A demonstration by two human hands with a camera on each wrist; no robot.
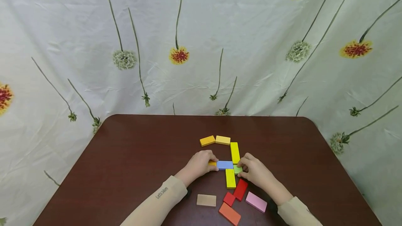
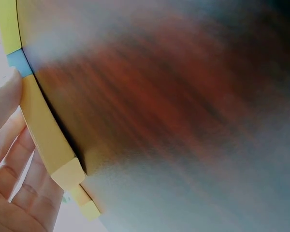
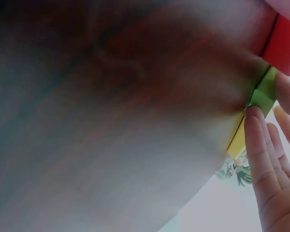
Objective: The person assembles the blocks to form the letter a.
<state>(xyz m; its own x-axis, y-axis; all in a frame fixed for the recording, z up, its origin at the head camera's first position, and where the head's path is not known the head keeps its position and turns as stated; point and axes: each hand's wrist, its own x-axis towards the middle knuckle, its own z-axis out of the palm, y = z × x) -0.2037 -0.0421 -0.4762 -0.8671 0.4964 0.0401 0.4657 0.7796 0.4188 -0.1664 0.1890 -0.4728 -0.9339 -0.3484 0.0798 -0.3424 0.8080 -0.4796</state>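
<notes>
My left hand [image 1: 198, 164] pinches an orange-yellow block [image 1: 212, 164] between thumb and fingers; much of that block is hidden in the head view, but its long side shows in the left wrist view. Its right end meets a blue block [image 1: 224, 165]. At the blue block's other end sits a small green block [image 1: 237, 169], which my right hand [image 1: 255, 171] holds between thumb and fingertips. One yellow block [image 1: 235, 152] stretches away from the green one toward the back. Another yellow block [image 1: 230, 179] lies just in front of the blue block.
Farther back, an orange-yellow block [image 1: 207, 141] and a pale yellow block [image 1: 223, 140] lie end to end. Nearer are two red blocks [image 1: 241, 189], a pink block [image 1: 256, 202], an orange-red block [image 1: 230, 213] and a tan block [image 1: 206, 200]. A flowered cloth [image 1: 201, 86] hangs behind the dark table [image 1: 141, 149].
</notes>
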